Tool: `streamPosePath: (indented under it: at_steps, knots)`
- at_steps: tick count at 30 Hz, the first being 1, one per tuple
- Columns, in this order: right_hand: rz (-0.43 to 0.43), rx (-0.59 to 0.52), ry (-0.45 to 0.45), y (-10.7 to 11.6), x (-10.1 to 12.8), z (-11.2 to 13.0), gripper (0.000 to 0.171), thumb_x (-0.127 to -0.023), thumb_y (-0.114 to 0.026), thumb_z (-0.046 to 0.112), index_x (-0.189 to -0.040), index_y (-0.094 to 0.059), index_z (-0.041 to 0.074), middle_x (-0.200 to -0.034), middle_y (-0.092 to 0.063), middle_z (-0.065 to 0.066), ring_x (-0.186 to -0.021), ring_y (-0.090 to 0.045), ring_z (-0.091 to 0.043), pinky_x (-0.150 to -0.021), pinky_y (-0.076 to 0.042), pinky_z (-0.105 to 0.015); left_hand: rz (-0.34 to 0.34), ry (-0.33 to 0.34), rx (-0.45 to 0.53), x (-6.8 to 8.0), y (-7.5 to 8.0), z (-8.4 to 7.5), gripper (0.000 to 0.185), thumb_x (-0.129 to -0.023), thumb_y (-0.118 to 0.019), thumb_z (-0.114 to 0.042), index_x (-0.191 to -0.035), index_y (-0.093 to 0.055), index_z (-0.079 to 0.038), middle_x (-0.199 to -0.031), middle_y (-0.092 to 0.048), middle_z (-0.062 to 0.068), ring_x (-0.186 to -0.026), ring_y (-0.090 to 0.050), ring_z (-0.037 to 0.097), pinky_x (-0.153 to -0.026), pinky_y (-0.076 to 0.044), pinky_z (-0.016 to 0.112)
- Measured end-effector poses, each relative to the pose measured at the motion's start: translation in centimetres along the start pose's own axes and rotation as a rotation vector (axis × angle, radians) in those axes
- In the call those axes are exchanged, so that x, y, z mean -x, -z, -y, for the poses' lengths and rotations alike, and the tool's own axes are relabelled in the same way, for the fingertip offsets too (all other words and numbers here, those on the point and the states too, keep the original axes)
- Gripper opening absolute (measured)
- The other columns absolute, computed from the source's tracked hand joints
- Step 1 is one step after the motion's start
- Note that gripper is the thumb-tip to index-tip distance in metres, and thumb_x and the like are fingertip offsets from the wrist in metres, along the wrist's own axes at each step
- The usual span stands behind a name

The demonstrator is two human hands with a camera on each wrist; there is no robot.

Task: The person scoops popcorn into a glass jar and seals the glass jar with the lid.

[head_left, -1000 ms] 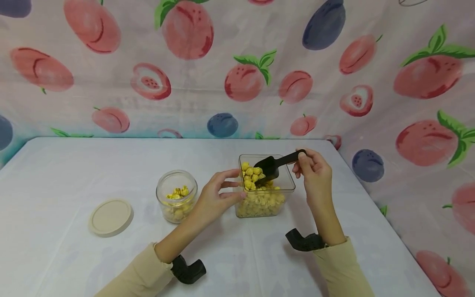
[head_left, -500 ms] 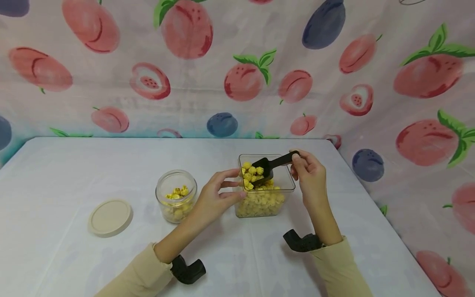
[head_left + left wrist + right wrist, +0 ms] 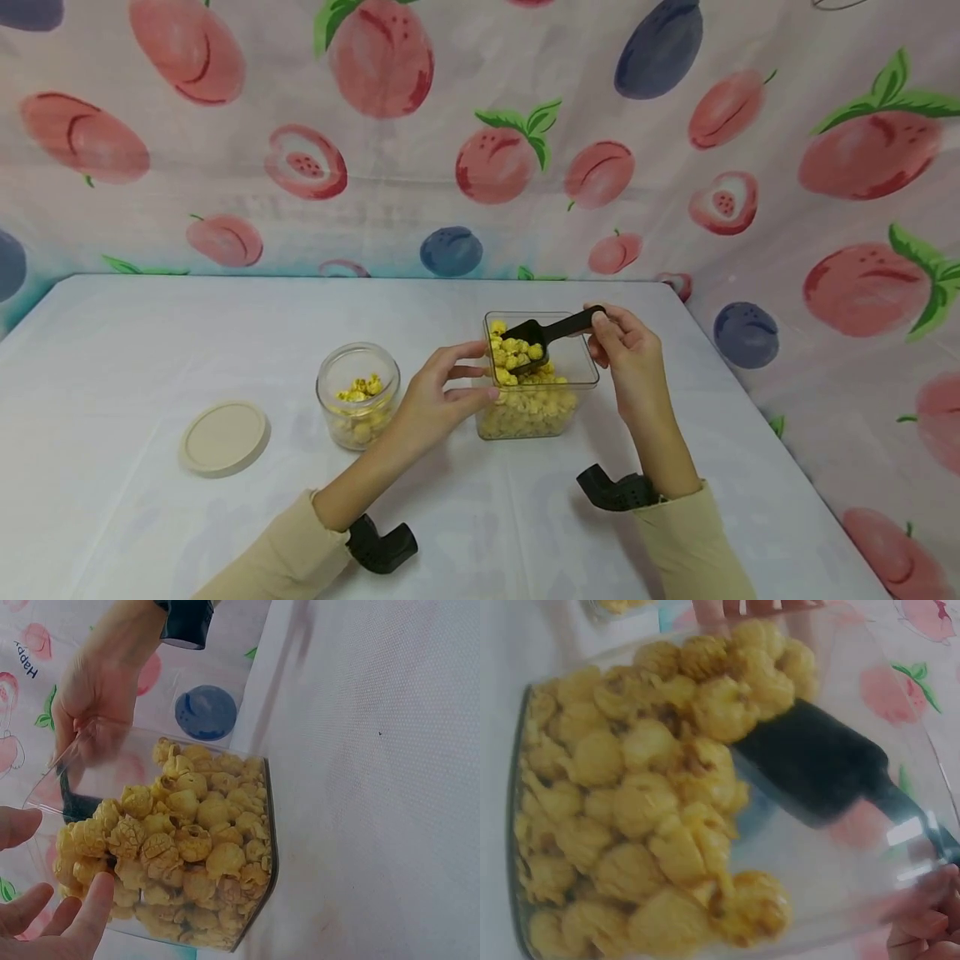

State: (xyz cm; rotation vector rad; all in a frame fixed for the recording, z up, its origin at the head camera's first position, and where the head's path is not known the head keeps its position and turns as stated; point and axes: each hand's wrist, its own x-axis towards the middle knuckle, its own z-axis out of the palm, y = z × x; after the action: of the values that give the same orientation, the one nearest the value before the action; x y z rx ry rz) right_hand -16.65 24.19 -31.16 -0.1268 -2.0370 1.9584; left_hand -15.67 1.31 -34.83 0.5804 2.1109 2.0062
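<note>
Since a second ago your black scoop has lifted slightly, heaped with popcorn, toward the square container's left wall. Your right hand pinches the handle's far end, so the load sits well left of that grip. Your left hand steadies the container on the bench, fingers spread against it; the glass jar waits just beside it.

The right wrist view is blurred — the popcorn smears into soft lumps, and the black scoop loses its handle at the right edge. In the left wrist view, the left hand is cut off at the lower left corner.
</note>
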Motion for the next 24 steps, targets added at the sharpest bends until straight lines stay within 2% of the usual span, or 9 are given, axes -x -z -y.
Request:
streamPosePath:
  at_steps: [4, 12, 16, 19, 22, 24]
  knots:
    - [0.035, 0.073, 0.001, 0.37, 0.0, 0.33, 0.02, -0.095, -0.053, 0.014, -0.11, -0.057, 0.001, -0.068, -0.065, 0.014, -0.057, -0.042, -0.005, -0.051, -0.032, -0.015, 0.004, -0.007, 0.0, -0.03, 0.01, 0.03, 0.056, -0.084, -0.067, -0.011, -0.136, -0.045, -0.01, -0.136, -0.043, 0.009, -0.117, -0.052, 0.026, -0.092, -0.052, 0.033]
    - [0.141, 0.202, 0.095, 0.48, 0.18, 0.21, 0.029, -0.095, -0.053, 0.016, -0.116, -0.056, -0.004, -0.073, -0.065, 0.018, -0.062, -0.04, -0.005, -0.055, -0.034, -0.016, -0.002, -0.005, 0.001, -0.06, -0.01, -0.07, 0.056, -0.084, -0.068, -0.01, -0.135, -0.045, -0.01, -0.135, -0.043, 0.009, -0.117, -0.052, 0.025, -0.091, -0.052, 0.032]
    - [0.1, 0.185, 0.047, 0.29, 0.21, 0.18, 0.029, -0.096, -0.052, 0.016, -0.116, -0.056, -0.005, -0.071, -0.065, 0.018, -0.062, -0.041, -0.005, -0.057, -0.038, -0.015, -0.003, -0.003, -0.004, 0.0, -0.03, -0.09, 0.057, -0.084, -0.068, -0.01, -0.136, -0.045, -0.01, -0.135, -0.043, 0.01, -0.117, -0.052, 0.026, -0.091, -0.052, 0.032]
    - [0.035, 0.119, 0.005, 0.17, 0.17, 0.13, 0.026, -0.096, -0.052, 0.016, -0.113, -0.057, -0.003, -0.068, -0.065, 0.017, -0.059, -0.04, -0.005, -0.055, -0.036, -0.015, 0.001, -0.003, -0.003, 0.01, -0.04, 0.0, 0.057, -0.084, -0.068, -0.01, -0.136, -0.045, -0.01, -0.136, -0.043, 0.01, -0.117, -0.052, 0.026, -0.091, -0.052, 0.032]
    - [-0.018, 0.059, 0.005, 0.11, 0.13, 0.1, 0.02, -0.095, -0.053, 0.014, -0.108, -0.059, 0.001, -0.066, -0.065, 0.014, -0.056, -0.04, -0.006, -0.052, -0.032, -0.016, 0.004, -0.006, 0.004, -0.04, -0.03, 0.09, 0.057, -0.084, -0.068, -0.01, -0.136, -0.045, -0.01, -0.136, -0.043, 0.009, -0.117, -0.052, 0.025, -0.091, -0.052, 0.03]
    - [-0.017, 0.041, 0.017, 0.1, 0.13, 0.15, 0.019, -0.095, -0.053, 0.015, -0.107, -0.059, 0.002, -0.067, -0.065, 0.013, -0.057, -0.04, -0.006, -0.052, -0.032, -0.016, 0.004, -0.009, 0.008, -0.08, -0.03, 0.1, 0.057, -0.084, -0.068, -0.01, -0.136, -0.045, -0.01, -0.136, -0.043, 0.009, -0.117, -0.052, 0.025, -0.091, -0.052, 0.03]
